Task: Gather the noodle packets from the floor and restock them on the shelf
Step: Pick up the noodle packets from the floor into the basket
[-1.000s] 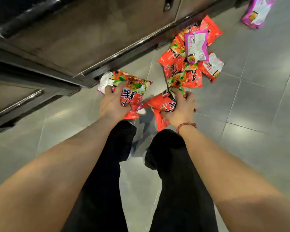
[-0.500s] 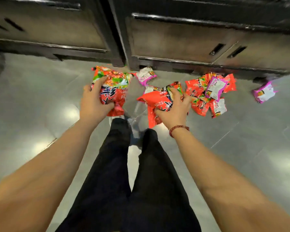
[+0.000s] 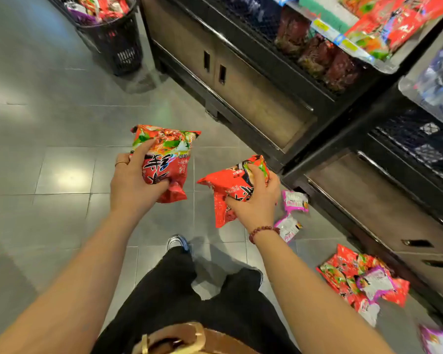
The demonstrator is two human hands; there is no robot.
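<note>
My left hand point(image 3: 131, 185), fingers clamped on a red noodle packet point(image 3: 167, 161), my right hand point(image 3: 256, 203), fingers curled round a second red packet point(image 3: 227, 185)

A black mesh basket point(image 3: 118, 44) is recorded standing at the far left of the grey tiled floor point(image 3: 49, 118), near brown cabinet doors point(image 3: 253, 98) fitted with dark slot handles. Black trousers point(image 3: 169, 290), one shoe point(image 3: 177, 241) and a brown belt point(image 3: 184, 335) are noted at the near edge.
</note>
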